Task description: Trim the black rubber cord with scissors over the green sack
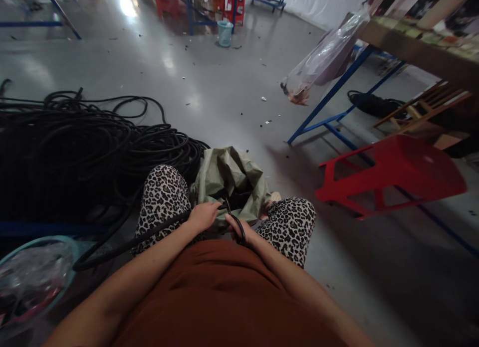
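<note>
Between my knees stands a green woven sack (254, 180) with its mouth open and dark pieces inside. My left hand (204, 216) is closed around a black rubber hose or cord (149, 232), whose end points over the sack. The cord runs back past my left thigh and loops near the floor. In my right hand (239, 228) is a pair of scissors (238, 222) with black handles. Their blades are at the cord's end, just beyond my left fingers. I cannot tell whether the blades touch the cord.
A large heap of black cord (93, 137) lies to the left. Below it is a light blue basin (73, 245) with plastic bags. To the right are a red stool (389, 172) and a blue-legged table (329, 97) with a hanging plastic bag (322, 58). A small basket (225, 34) stands farther off.
</note>
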Tool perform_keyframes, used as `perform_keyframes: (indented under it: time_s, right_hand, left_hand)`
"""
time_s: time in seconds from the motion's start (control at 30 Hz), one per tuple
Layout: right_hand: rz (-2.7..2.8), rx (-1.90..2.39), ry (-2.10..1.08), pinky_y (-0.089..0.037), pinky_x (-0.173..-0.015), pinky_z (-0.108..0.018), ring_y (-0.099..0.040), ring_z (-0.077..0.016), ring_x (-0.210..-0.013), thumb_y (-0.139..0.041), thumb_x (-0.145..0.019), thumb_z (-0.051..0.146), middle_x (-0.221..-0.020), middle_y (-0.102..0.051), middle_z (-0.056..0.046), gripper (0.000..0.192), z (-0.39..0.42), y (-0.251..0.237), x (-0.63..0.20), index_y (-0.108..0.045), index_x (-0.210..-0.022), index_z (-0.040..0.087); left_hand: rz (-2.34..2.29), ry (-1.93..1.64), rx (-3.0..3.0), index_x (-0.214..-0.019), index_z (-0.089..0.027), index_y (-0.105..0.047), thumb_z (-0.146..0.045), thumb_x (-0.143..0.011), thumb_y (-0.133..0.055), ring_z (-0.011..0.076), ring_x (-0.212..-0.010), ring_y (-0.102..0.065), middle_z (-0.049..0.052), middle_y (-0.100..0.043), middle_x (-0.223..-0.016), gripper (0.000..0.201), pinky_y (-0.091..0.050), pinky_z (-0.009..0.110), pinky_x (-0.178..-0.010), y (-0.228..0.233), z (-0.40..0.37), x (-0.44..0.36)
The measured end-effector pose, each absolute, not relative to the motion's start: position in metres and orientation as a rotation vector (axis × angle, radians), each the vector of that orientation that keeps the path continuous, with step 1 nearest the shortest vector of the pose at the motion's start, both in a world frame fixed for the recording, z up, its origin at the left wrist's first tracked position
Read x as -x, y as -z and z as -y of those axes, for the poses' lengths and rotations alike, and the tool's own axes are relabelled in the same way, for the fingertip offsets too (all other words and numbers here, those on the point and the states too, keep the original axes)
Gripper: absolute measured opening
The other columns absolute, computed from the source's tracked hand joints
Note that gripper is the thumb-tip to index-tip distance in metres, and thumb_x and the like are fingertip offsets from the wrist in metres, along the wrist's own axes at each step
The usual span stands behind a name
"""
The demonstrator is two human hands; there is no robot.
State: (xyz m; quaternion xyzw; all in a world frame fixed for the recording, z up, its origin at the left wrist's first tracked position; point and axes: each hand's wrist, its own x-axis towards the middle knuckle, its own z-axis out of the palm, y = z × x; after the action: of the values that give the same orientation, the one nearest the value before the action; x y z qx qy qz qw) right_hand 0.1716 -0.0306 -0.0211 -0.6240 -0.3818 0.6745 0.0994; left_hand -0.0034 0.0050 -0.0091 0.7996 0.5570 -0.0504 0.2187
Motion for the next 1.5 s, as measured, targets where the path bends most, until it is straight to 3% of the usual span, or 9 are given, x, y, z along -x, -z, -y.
perform_keyframes:
  time_s: [0.37, 0.87, 1.13, 1.33, 1.5]
  right_hand:
    - [1.23, 1.866, -1.894, -0.031, -0.036, -0.021, -0.04, -0.0097, -0.032, -0.04, -0.094, 0.046, -0.038, -0.039, 0.003, 0.052, 0.032, 0.019, -0.169, -0.041, -0.051, 0.018]
    - [1.346, 1.943, -1.818, -0.034, -0.041, -0.022, -0.044, -0.0128, -0.04, -0.047, -0.092, 0.043, -0.038, -0.039, 0.001, 0.045, 0.031, 0.028, -0.172, -0.052, -0.057, 0.016]
    - [1.407, 1.92, -1.827, -0.033, -0.038, -0.022, -0.044, -0.0116, -0.036, -0.046, -0.092, 0.046, -0.039, -0.042, 0.0, 0.05, 0.033, 0.034, -0.178, -0.046, -0.05, 0.017]
    - [1.088, 1.947, -1.871, -0.031, -0.032, -0.02, -0.041, -0.0092, -0.031, -0.052, -0.084, 0.058, -0.04, -0.04, 0.003, 0.049, 0.033, 0.043, -0.179, -0.046, -0.056, 0.019]
    - [0.805, 1.872, -1.984, -0.036, -0.034, -0.021, -0.041, -0.0093, -0.032, -0.053, -0.084, 0.058, -0.045, -0.043, 0.004, 0.043, 0.032, 0.049, -0.176, -0.048, -0.068, 0.018]
  left_hand:
    - [-1.56, 0.136, -2.158, -0.124, -0.028, -0.053, -0.03, -0.092, -0.039, 0.02, -0.098, -0.062, 0.007, -0.065, -0.109, 0.035, -0.045, 0.03, -0.082, 0.012, -0.005, 0.002]
    - [-1.563, 0.182, -2.144, -0.124, -0.03, -0.054, -0.031, -0.092, -0.039, 0.0189, -0.097, -0.062, 0.006, -0.066, -0.109, 0.036, -0.045, 0.029, -0.083, 0.01, -0.006, 0.003]
    - [-1.587, 0.199, -2.193, -0.124, -0.028, -0.055, -0.03, -0.091, -0.039, 0.0198, -0.094, -0.063, 0.007, -0.066, -0.107, 0.036, -0.046, 0.029, -0.079, 0.01, -0.006, 0.004]
    - [-1.599, 0.188, -2.2, -0.124, -0.027, -0.055, -0.03, -0.092, -0.037, 0.0203, -0.094, -0.063, 0.007, -0.067, -0.107, 0.037, -0.046, 0.029, -0.077, 0.011, -0.006, 0.004]
    - [-1.612, 0.143, -2.165, -0.123, -0.028, -0.055, -0.031, -0.092, -0.039, 0.0195, -0.096, -0.063, 0.006, -0.066, -0.111, 0.036, -0.046, 0.028, -0.08, 0.012, -0.006, 0.004]
